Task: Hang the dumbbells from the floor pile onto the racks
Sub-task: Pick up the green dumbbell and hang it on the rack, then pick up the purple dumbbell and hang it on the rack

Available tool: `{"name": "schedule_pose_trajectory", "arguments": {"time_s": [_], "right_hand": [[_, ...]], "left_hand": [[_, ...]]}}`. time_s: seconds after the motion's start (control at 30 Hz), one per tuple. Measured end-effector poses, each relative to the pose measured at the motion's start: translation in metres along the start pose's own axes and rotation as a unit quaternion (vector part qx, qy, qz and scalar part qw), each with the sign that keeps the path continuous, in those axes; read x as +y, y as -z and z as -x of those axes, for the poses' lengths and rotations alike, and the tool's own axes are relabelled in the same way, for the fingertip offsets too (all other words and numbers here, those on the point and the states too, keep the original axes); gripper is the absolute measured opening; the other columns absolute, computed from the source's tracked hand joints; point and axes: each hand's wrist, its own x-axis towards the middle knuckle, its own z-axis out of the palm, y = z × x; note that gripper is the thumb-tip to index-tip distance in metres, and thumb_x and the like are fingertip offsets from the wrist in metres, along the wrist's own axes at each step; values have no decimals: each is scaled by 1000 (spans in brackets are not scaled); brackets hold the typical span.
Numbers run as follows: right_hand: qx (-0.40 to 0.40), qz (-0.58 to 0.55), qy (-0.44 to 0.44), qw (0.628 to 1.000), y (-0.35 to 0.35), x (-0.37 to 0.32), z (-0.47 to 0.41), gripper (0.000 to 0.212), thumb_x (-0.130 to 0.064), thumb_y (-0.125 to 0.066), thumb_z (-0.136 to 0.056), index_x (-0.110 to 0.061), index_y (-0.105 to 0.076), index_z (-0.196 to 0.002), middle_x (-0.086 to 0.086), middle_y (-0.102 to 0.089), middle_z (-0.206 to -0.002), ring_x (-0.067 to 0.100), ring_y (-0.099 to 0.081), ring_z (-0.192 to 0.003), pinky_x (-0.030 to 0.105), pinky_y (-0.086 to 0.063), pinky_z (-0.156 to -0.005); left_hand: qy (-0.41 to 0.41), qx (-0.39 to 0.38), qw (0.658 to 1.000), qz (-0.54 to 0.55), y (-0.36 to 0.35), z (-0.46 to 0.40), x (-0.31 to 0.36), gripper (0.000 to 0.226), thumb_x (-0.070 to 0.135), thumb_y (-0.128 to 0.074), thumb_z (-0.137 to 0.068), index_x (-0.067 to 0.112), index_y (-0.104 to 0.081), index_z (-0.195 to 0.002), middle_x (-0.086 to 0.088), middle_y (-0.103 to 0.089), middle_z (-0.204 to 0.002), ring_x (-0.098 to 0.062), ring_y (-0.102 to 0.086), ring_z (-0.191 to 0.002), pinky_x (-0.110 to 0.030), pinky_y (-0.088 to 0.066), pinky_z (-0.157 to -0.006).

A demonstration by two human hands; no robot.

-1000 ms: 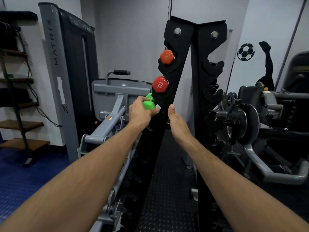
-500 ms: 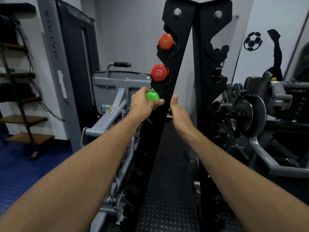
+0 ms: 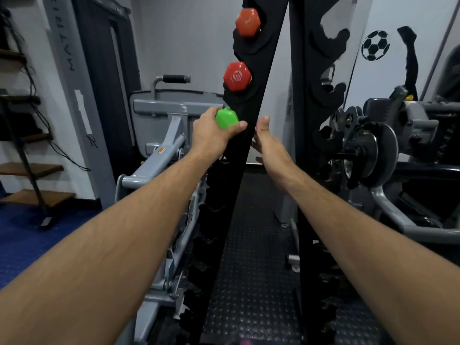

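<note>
Green hexagonal-ended dumbbell (image 3: 226, 118) sits gripped in the left hand (image 3: 211, 131), thumb curled under its glossy end, against the left upright of the black steel rack (image 3: 251, 100), just below a red hexagonal dumbbell (image 3: 237, 75) and an orange one (image 3: 247, 21). Right hand (image 3: 270, 140) reaches just beside it behind that upright; its fingers are hidden, so I cannot tell its grip

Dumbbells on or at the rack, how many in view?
3: orange dumbbell topmost, red dumbbell below it, green dumbbell in the left hand underneath. Far ends hidden behind the rack.
</note>
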Motion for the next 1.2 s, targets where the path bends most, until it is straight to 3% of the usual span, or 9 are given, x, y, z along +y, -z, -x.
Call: {"name": "schedule_pose_trajectory", "arguments": {"time_s": [0.1,0.23,0.57,0.67,0.77,0.87,0.93,1.07,1.2], "right_hand": [[-3,-5,2,1000,3,2,5,100,-92,-13,-83,-33,-36,-160,-4,-42,-163,19,-42,-148,54,-28,-124],[-13,-22,7,1000,3,5,7,75,-66,-10,-104,-23,-33,-161,1,-40,-164,15,-45,-143,44,-27,-125],[-18,-8,53,998,-2,15,17,64,-56,-6,-109,-28,-28,-163,-2,-37,-166,20,-40,-150,51,-30,-122],[4,-13,72,997,-1,31,17,54,-45,-15,-113,-26,-40,-156,-13,-53,-152,9,-51,-138,40,-39,-113],[13,-14,61,998,-3,61,23,39,-39,-23,-112,-32,-49,-140,-12,-53,-150,2,-57,-128,37,-42,-112],[6,-13,24,1000,-18,113,40,58,-52,-23,-105,-24,-43,-153,-3,-53,-151,7,-58,-127,40,-45,-112],[-1,-1,-18,1000,-31,151,57,68,-61,-24,-100,-25,-45,-153,-5,-57,-148,7,-60,-125,42,-46,-110],[-22,-21,-104,994,-52,231,97,48,-68,-28,-96,-44,-56,-126,-10,-63,-137,4,-62,-120,46,-43,-115],[-38,-19,-189,981,-70,307,130,72,-74,-31,-92,-32,-53,-145,-9,-64,-137,7,-61,-122,46,-40,-118]], "left_hand": [[-1,9,1000,7,-3,2,-5,62,55,-81,-78,16,-65,-123,0,-71,-109,-18,-67,-102,-37,-55,-93],[-5,20,1000,3,-5,0,-9,63,57,-78,-78,12,-65,-120,-2,-71,-109,-20,-67,-103,-35,-54,-92],[-48,-12,998,41,-5,8,-23,57,52,-74,-80,17,-59,-123,6,-67,-111,-3,-65,-99,-22,-56,-87],[-64,-26,997,41,-2,26,-39,21,43,-63,-87,25,-54,-93,16,-59,-89,13,-58,-79,-12,-48,-76],[-77,21,994,77,-7,62,-68,26,34,-59,-87,27,-40,-70,15,-45,-65,-10,-43,-65,-33,-39,-66],[-55,116,987,95,-27,112,-109,11,24,-62,-95,13,-62,-92,1,-65,-86,-13,-62,-80,-36,-53,-76],[-30,146,982,115,-41,151,-134,29,18,-62,-97,-2,-60,-118,-6,-68,-108,-15,-67,-103,-31,-55,-94],[90,126,981,120,-79,230,-194,40,22,-61,-99,3,-57,-134,-8,-66,-128,-17,-63,-122,-38,-50,-107],[191,90,973,92,-111,301,-250,42,31,-58,-100,9,-56,-136,-4,-64,-131,-16,-60,-124,-39,-48,-108]]}}
